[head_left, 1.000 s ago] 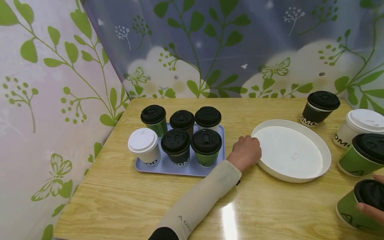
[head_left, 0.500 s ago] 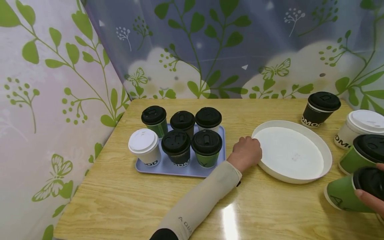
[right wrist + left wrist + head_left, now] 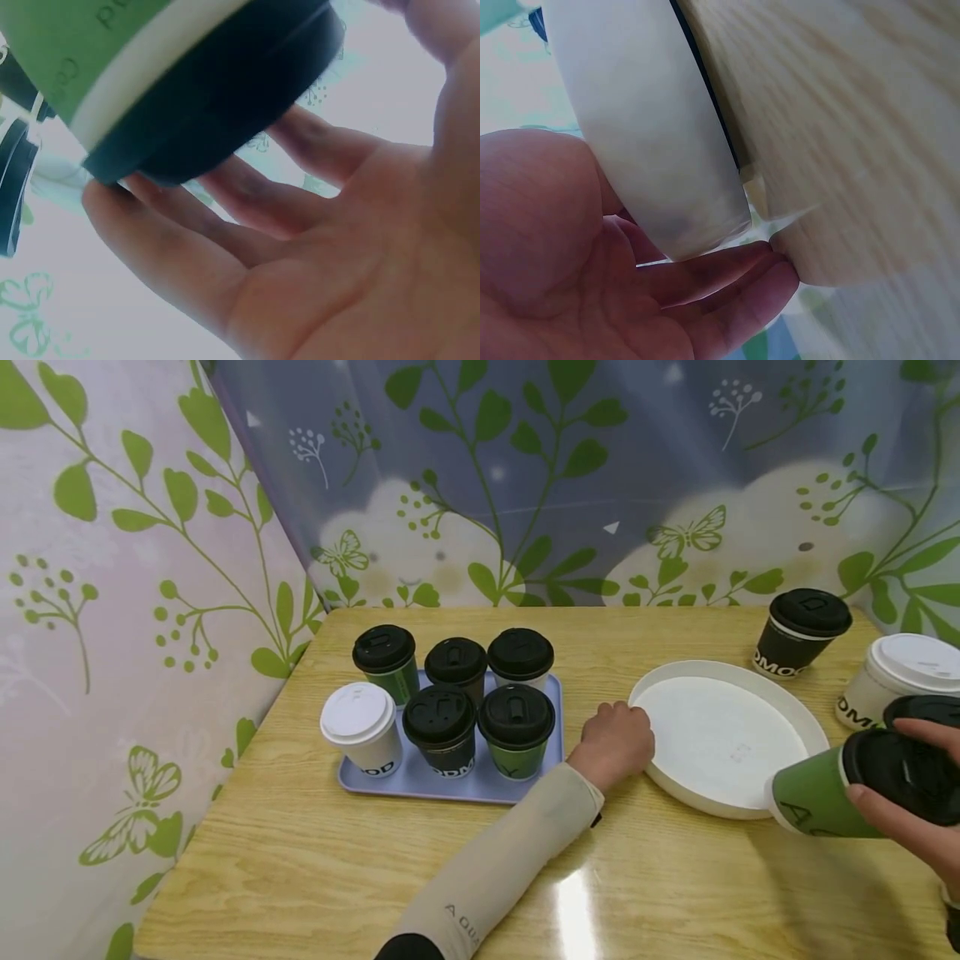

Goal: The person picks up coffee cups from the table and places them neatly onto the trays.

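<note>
A green paper cup with a black lid is tilted on its side in the air, its base by the near right rim of the round white tray. My right hand grips this cup by its lid; in the right wrist view fingers touch the black lid. At the tray's left side, my left hand holds the rim. The left wrist view shows the white tray wall between the thumb side and the fingers. The round tray lies flat on the table.
A lavender tray on the left carries several lidded cups in two rows. Right of the round tray stand a black cup, a white-lidded cup and a black-lidded cup partly hidden by my right hand. A patterned wall rises behind the table.
My right hand has lifted the green cup off the table, tipped it and moved it left and up towards the round tray. My left hand stays at the tray's rim.
</note>
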The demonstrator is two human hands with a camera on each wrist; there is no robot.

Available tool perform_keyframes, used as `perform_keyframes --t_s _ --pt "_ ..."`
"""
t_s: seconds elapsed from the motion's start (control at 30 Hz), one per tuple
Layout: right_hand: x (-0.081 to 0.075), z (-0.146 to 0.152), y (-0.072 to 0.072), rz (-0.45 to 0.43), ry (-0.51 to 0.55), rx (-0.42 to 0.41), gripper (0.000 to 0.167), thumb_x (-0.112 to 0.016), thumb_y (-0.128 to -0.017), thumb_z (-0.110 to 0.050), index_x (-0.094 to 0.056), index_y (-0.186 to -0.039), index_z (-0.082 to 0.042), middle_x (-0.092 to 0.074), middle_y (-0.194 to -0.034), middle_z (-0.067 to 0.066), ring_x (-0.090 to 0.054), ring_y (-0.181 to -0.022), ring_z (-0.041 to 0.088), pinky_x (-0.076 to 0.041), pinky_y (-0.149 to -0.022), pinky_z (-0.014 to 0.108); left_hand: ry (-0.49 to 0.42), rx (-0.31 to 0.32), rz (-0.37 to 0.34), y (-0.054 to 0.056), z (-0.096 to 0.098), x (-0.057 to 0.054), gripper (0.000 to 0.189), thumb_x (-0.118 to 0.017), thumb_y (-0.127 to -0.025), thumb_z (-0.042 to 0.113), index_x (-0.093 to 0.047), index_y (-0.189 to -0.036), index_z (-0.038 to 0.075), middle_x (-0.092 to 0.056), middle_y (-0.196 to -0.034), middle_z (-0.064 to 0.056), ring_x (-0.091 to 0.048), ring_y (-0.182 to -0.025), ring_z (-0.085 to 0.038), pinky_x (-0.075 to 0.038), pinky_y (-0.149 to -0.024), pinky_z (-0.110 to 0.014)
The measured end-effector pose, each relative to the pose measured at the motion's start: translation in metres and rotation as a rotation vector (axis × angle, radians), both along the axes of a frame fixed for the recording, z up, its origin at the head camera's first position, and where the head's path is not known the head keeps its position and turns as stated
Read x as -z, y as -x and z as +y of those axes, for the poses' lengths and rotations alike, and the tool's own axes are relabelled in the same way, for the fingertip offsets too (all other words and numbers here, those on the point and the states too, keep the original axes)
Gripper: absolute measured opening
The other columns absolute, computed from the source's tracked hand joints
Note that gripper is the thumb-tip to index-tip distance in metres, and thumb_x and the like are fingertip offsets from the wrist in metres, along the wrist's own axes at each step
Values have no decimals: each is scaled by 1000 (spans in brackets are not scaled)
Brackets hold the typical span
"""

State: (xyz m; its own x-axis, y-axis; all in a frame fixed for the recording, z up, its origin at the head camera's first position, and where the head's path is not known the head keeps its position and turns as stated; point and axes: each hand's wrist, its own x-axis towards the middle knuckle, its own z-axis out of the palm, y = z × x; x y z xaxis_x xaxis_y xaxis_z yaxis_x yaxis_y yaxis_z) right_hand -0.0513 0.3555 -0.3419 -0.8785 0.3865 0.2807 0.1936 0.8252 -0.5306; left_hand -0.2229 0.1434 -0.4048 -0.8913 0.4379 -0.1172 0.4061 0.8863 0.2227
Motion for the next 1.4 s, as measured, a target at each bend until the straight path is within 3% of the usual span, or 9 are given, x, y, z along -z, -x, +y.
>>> perform_keyframes --t_s 0.1,0.17,0.23,0.4,0.73,1.0,1.4 --pt "-8 -9 6 59 -7 -32 81 -74 -89 -18 -36 -157 0 -33 -150 41 -33 -132 63 -31 -98 77 -4 2 2 0 0 0 30 -48 -108 27 -74 -110 12 -65 -103 -4 -53 -83 -16 -48 -60 -33" --pt "-11 -14 11 120 -18 -64 78 -74 -88 -16 -39 -155 3 -38 -145 41 -36 -130 62 -31 -98 76 -3 1 2 0 -1 0 30 -48 -108 27 -74 -110 12 -65 -104 -4 -53 -83 -16 -49 -60 -33" --pt "-15 -16 18 127 -59 -89 78 -73 -89 -20 -39 -154 4 -40 -142 43 -38 -126 62 -32 -93 75 -1 0 1 0 -1 0 30 -48 -108 27 -74 -111 12 -65 -104 -4 -53 -83 -17 -49 -60 -33" --pt "-24 -18 34 40 -170 -111 82 -69 -92 -36 -37 -153 7 -39 -142 43 -36 -128 62 -32 -94 74 12 -4 -7 -1 0 -1 30 -47 -108 27 -73 -113 12 -64 -106 -4 -53 -86 -17 -50 -62 -33" --pt "-37 -22 61 -110 -238 -153 81 -64 -96 -46 -38 -151 6 -36 -141 45 -31 -129 64 -28 -100 75 20 -1 8 -2 2 -1 31 -47 -108 29 -72 -113 11 -63 -104 -4 -52 -85 -16 -49 -64 -32" --pt "-33 -21 82 -79 -198 -220 78 -65 -97 -43 -40 -150 10 -39 -137 48 -32 -125 66 -23 -103 76 17 -5 14 -3 2 -2 30 -49 -108 28 -73 -109 11 -63 -101 -4 -52 -83 -17 -49 -61 -33" --pt "-34 -21 104 -142 -186 -260 81 -61 -100 -46 -36 -153 11 -31 -143 50 -27 -130 68 -18 -107 77 22 -16 20 -4 0 0 30 -49 -108 30 -74 -110 12 -64 -102 -4 -54 -86 -17 -50 -60 -33"
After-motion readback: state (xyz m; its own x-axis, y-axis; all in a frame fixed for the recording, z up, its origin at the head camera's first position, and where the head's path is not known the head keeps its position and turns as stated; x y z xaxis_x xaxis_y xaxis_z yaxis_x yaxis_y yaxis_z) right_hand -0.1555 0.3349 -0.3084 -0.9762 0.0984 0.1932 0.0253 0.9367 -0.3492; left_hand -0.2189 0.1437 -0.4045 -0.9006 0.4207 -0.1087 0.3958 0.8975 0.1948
